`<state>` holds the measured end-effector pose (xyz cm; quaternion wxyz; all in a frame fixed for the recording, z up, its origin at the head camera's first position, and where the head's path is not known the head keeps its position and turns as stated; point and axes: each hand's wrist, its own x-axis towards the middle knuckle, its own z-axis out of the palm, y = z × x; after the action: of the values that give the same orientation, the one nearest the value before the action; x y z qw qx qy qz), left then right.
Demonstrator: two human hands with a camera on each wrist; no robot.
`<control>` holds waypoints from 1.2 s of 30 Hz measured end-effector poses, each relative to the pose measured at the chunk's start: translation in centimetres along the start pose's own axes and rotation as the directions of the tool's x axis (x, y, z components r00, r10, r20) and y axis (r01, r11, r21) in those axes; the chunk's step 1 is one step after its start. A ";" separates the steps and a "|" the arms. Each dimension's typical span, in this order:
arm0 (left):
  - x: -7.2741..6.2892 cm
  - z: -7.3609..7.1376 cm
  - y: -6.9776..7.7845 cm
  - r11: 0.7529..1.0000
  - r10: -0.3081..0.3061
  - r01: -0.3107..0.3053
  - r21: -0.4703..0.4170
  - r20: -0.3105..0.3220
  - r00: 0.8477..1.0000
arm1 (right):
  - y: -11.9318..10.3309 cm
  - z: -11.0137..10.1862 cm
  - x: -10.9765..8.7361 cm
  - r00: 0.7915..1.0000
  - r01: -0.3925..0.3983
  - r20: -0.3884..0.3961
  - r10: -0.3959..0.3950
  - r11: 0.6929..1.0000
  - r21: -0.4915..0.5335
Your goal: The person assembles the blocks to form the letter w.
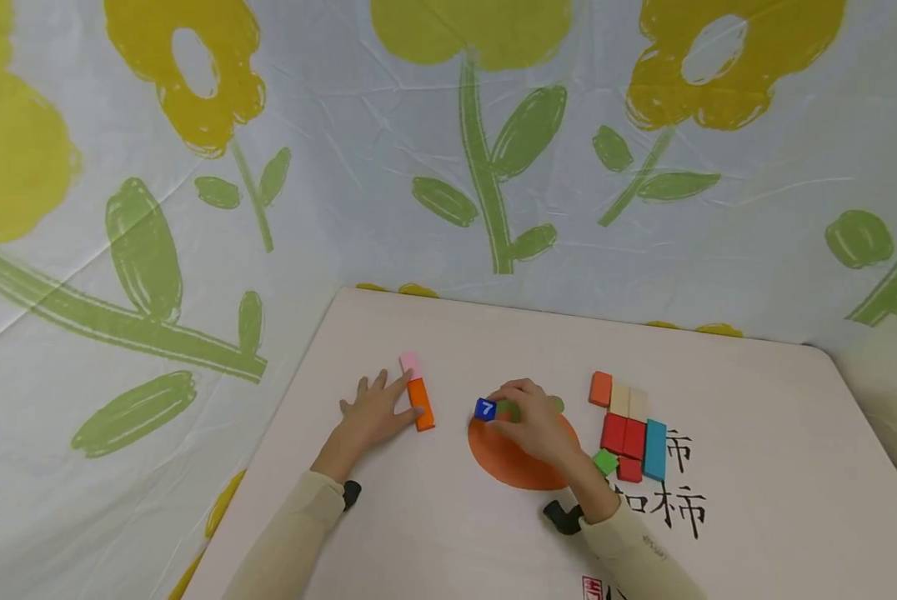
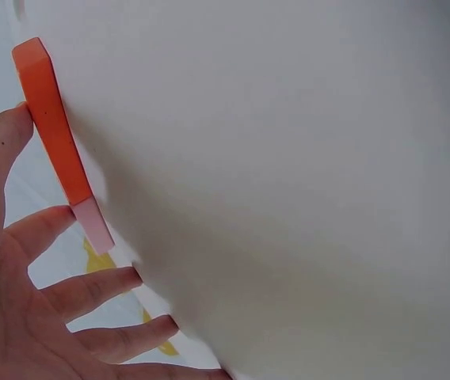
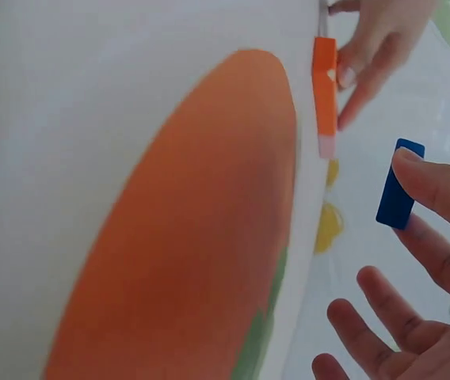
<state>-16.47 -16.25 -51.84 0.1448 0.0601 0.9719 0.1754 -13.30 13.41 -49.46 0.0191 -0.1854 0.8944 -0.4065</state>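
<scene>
A blue block with a white 7 on its face (image 1: 485, 409) is pinched between the thumb and index finger of my right hand (image 1: 534, 421). It is held over the printed orange fruit; the right wrist view shows the block (image 3: 400, 184) raised off the surface, other fingers spread. On the left, an orange block (image 1: 422, 404) and a pink block (image 1: 409, 364) lie end to end in a line. My left hand (image 1: 373, 412) is beside them with fingers spread. Its thumb touches the side of the orange block (image 2: 55, 123), and its index fingertip reaches the joint with the pink block (image 2: 93, 225).
To the right lies a cluster of blocks: an orange-red one (image 1: 601, 388), beige ones (image 1: 619, 400), red ones (image 1: 613, 433), a long light-blue one (image 1: 654, 450) and a green one (image 1: 605, 462). The tabletop (image 1: 433, 525) carries a printed orange fruit (image 1: 519, 467) and black characters. Flowered cloth (image 1: 388, 208) hangs behind and left.
</scene>
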 end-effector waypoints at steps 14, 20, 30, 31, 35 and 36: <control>0.0 -0.1 0.2 1.000 -0.011 0.011 0.001 -0.003 1.000 | -1.9 5.0 2.1 0.989 0.010 0.150 0.010 0.990 -0.137; 0.1 0.0 0.3 1.000 -0.014 0.014 0.010 -0.001 1.000 | -2.1 5.7 2.4 0.982 -0.023 0.182 0.056 0.984 -0.178; 0.0 -0.2 0.4 1.000 -0.008 0.008 0.021 -0.003 1.000 | -2.7 6.2 2.5 0.974 -0.063 0.196 0.115 0.965 -0.254; 0.0 -0.1 0.4 1.000 -0.009 0.009 0.025 -0.001 1.000 | -2.7 6.3 2.5 0.973 -0.066 0.196 0.120 0.963 -0.261; 0.0 0.0 0.3 0.999 -0.008 0.008 0.032 0.000 1.000 | -2.8 6.5 2.5 0.973 -0.075 0.189 0.131 0.957 -0.280; 0.0 0.0 0.3 0.999 -0.007 0.007 0.032 -0.001 1.000 | -2.8 6.5 2.5 0.973 -0.077 0.188 0.134 0.956 -0.283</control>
<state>-16.43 -16.01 -51.72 0.1440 0.0588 0.9749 0.1596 -13.51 6.17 -51.43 0.1071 -0.1791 0.9438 -0.2561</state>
